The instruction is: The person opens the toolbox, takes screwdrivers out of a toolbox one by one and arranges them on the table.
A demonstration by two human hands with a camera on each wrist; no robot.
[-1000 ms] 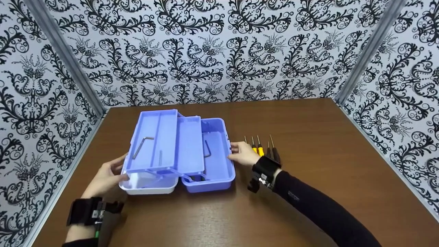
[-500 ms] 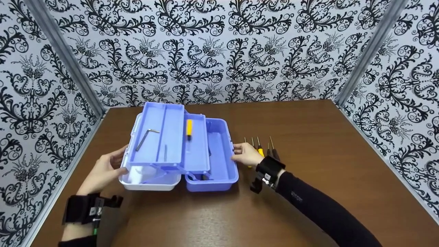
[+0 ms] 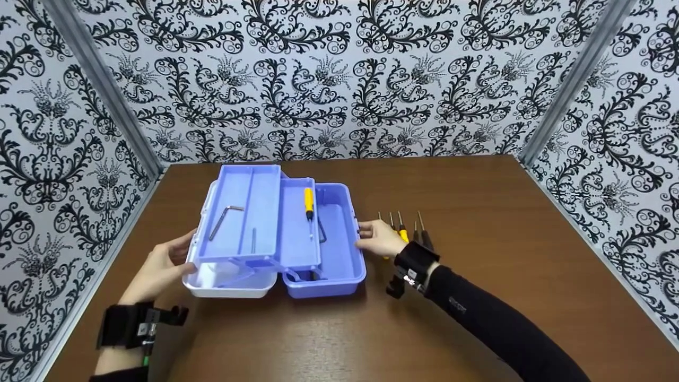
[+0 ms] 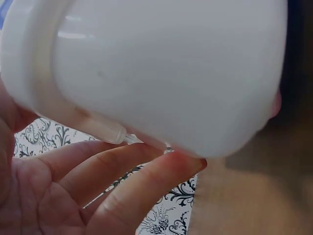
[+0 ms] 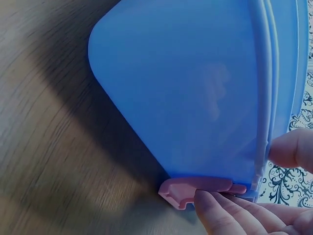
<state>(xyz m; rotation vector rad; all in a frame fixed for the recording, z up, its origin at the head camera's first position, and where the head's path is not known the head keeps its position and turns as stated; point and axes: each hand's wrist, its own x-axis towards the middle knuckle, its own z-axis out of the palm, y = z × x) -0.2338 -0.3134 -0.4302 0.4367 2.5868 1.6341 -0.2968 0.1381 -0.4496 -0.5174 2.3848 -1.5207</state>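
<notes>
A purple toolbox (image 3: 339, 289) stands unfolded, its white lid (image 3: 229, 292) laid out to the left and its trays spread over it. My left hand (image 3: 162, 270) holds the lid's left edge, thumb at the rim; in the left wrist view its fingers touch the lid's outer side. My right hand (image 3: 381, 239) grips the base's right wall, thumb on the rim and fingers by a pink latch (image 5: 195, 188). A hex key (image 3: 225, 215) lies in the upper tray (image 3: 263, 201). One yellow-handled screwdriver (image 3: 308, 201) lies in the middle tray (image 3: 294, 249). Another hex key (image 3: 322, 233) shows partly in the base.
Several screwdrivers with yellow and dark handles, one dark screwdriver (image 3: 426, 241) among them, lie on the brown table (image 3: 504, 254) right of my right hand. Patterned walls (image 3: 339, 106) enclose the back and sides.
The toolbox has shifted and tilted slightly between my hands. The yellow-handled screwdriver, unseen at first, has come into view in the middle tray and slid right against its wall.
</notes>
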